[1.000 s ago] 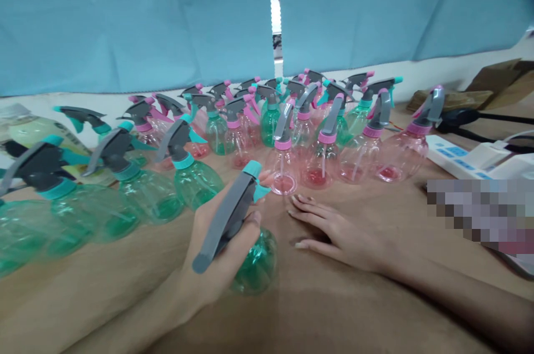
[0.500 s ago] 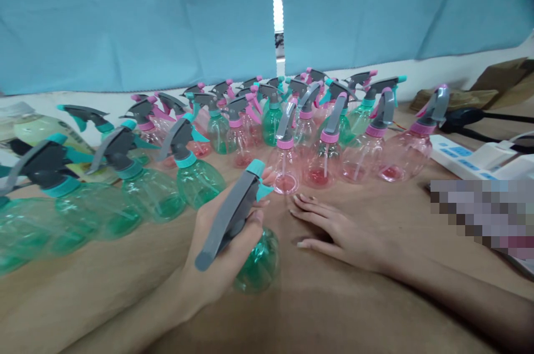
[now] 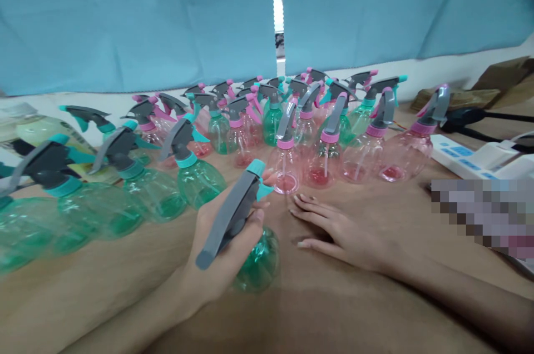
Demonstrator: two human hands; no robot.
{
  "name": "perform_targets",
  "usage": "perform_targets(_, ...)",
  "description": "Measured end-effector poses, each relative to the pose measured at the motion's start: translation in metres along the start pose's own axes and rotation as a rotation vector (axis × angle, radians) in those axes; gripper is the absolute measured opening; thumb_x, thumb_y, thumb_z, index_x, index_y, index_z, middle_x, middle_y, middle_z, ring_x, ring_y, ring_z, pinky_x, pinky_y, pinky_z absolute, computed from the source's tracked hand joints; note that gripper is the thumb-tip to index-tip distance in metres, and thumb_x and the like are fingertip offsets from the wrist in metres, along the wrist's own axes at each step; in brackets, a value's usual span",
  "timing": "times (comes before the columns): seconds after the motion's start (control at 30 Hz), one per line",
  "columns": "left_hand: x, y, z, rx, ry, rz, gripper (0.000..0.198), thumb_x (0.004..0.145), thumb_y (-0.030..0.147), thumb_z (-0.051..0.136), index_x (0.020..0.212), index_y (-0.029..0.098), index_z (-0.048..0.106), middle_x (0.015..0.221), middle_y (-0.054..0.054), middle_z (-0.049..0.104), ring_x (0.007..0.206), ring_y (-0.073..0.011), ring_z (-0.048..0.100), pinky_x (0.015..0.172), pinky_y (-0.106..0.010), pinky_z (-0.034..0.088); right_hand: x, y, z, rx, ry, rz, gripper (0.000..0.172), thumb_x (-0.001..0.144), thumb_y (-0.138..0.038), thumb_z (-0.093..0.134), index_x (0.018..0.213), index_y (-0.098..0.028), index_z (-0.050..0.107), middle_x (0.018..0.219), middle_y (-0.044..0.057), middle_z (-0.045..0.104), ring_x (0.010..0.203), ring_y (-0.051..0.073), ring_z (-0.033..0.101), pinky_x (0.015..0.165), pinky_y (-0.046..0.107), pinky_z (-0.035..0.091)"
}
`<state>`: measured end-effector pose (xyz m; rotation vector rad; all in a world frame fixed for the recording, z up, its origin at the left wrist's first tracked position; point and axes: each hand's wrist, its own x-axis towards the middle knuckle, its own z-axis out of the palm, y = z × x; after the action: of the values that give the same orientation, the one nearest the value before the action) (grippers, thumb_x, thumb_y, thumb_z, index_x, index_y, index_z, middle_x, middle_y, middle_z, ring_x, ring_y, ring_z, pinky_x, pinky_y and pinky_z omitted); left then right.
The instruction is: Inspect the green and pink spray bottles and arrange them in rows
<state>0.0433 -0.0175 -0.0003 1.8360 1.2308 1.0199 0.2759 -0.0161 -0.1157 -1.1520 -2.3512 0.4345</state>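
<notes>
My left hand (image 3: 217, 254) is wrapped round the neck of a green spray bottle (image 3: 256, 262) that stands on the brown table (image 3: 334, 309); its grey trigger head with a teal tip (image 3: 233, 212) points toward me. My right hand (image 3: 334, 229) lies flat on the table just right of that bottle, fingers stretched out and holding nothing. Beyond both hands stand several pink spray bottles (image 3: 284, 168) and several green ones (image 3: 196, 173).
More green bottles (image 3: 79, 204) crowd the left side. A white power strip (image 3: 459, 156) and black cables (image 3: 479, 118) lie at the right, with cardboard (image 3: 500, 79) behind. A blurred patch (image 3: 484, 212) covers something at the right edge. Blue curtains (image 3: 167, 15) hang behind.
Almost nothing has changed: both hands stay where they were, and the view has shifted very slightly.
</notes>
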Motion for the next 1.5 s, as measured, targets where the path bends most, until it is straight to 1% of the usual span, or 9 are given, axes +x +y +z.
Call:
perform_targets(0.23,0.001,-0.003,0.002,0.014,-0.001,0.047,0.011,0.077,0.029,0.056,0.085,0.022,0.055,0.071,0.001,0.059,0.071,-0.0189,0.066,0.068,-0.032,0.057,0.0,0.002,0.001,-0.003,-0.001,-0.011,0.063,0.093,-0.049,0.053,0.148,-0.027,0.032,0.154,0.006,0.034,0.142,0.027,0.028,0.115,0.05,0.029)
perform_targets(0.47,0.001,0.001,0.001,0.029,-0.004,0.059,0.012,0.079,0.028,0.053,0.088,0.021,0.056,0.074,0.001,0.059,0.072,-0.0177,0.065,0.071,-0.031,0.056,0.0,0.002,0.001,-0.016,-0.018,-0.003,0.064,0.093,-0.051,0.051,0.148,-0.025,0.032,0.154,0.006,0.034,0.143,0.026,0.027,0.116,0.049,0.028)
perform_targets(0.73,-0.001,-0.004,0.001,0.035,-0.018,0.089,0.006,0.081,0.028,0.053,0.078,0.023,0.051,0.064,0.004,0.048,0.059,-0.0148,0.055,0.059,-0.029,0.05,0.0,-0.001,-0.001,-0.043,-0.043,0.017,0.064,0.094,-0.053,0.048,0.148,-0.022,0.033,0.153,0.008,0.034,0.143,0.026,0.026,0.116,0.049,0.027)
perform_targets(0.83,-0.001,-0.003,0.001,0.013,-0.021,0.082,0.007,0.081,0.029,0.053,0.078,0.023,0.049,0.066,0.004,0.049,0.061,-0.0148,0.056,0.057,-0.028,0.048,0.0,0.0,-0.001,-0.033,-0.035,0.014,0.063,0.094,-0.052,0.049,0.148,-0.022,0.034,0.154,0.008,0.034,0.143,0.026,0.026,0.116,0.049,0.028)
perform_targets(1.03,-0.002,-0.002,-0.001,0.022,-0.011,0.113,0.005,0.076,0.02,0.051,0.076,0.024,0.049,0.068,0.005,0.05,0.062,-0.0139,0.056,0.057,-0.026,0.045,0.0,0.001,0.0,-0.018,-0.025,0.007,0.063,0.094,-0.051,0.05,0.148,-0.022,0.035,0.153,0.007,0.035,0.143,0.026,0.026,0.116,0.048,0.027)
perform_targets(1.13,-0.001,-0.005,-0.001,0.036,-0.025,0.142,0.004,0.077,0.02,0.05,0.079,0.024,0.052,0.067,0.005,0.049,0.06,-0.0144,0.056,0.056,-0.027,0.043,0.0,0.0,0.0,-0.026,-0.037,0.011,0.064,0.094,-0.052,0.049,0.148,-0.021,0.034,0.154,0.008,0.034,0.143,0.026,0.025,0.117,0.047,0.026)
perform_targets(1.23,0.0,-0.009,-0.002,0.059,-0.008,0.155,0.011,0.078,0.022,0.049,0.087,0.025,0.055,0.067,0.005,0.049,0.058,-0.0148,0.053,0.057,-0.029,0.042,0.0,0.0,0.0,-0.031,-0.039,0.015,0.064,0.094,-0.053,0.048,0.148,-0.022,0.034,0.154,0.007,0.033,0.144,0.025,0.025,0.117,0.048,0.026)
perform_targets(1.4,0.0,-0.01,-0.003,0.082,-0.011,0.154,0.014,0.077,0.023,0.051,0.088,0.026,0.057,0.063,0.005,0.046,0.055,-0.0157,0.049,0.054,-0.03,0.037,0.001,-0.001,-0.001,-0.019,-0.035,0.018,0.064,0.093,-0.052,0.05,0.147,-0.021,0.035,0.153,0.008,0.035,0.143,0.026,0.026,0.117,0.048,0.026)
perform_targets(1.5,0.0,-0.008,-0.004,0.087,-0.017,0.144,0.021,0.075,0.023,0.051,0.093,0.027,0.061,0.067,0.004,0.054,0.054,-0.0158,0.049,0.053,-0.031,0.038,0.001,-0.002,-0.001,-0.005,-0.026,0.023,0.064,0.093,-0.052,0.05,0.147,-0.021,0.037,0.153,0.008,0.035,0.143,0.027,0.026,0.117,0.048,0.026)
